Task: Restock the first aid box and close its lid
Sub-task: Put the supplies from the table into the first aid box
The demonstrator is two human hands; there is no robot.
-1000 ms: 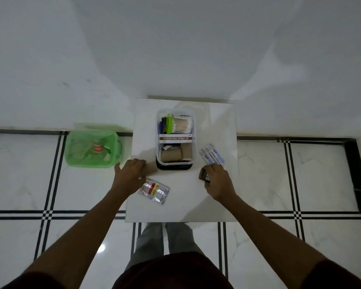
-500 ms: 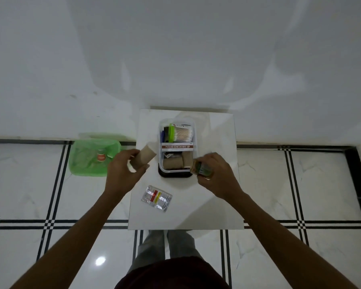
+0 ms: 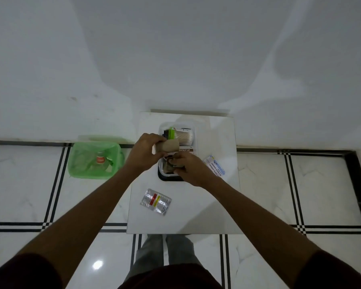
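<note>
Left hand (image 3: 143,152): grasps bandage roll (image 3: 167,146), long axis crosswise.
Right hand (image 3: 189,168): pinches small packet (image 3: 176,163).
First aid box (image 3: 176,130): directly beneath both; roll hovers over its middle.

Left hand (image 3: 146,152) lifted the tan bandage roll (image 3: 167,145) off the bench, now over the first aid box (image 3: 176,151). Right hand (image 3: 189,168) moved its small item from beside the box to inside the near end.
</note>
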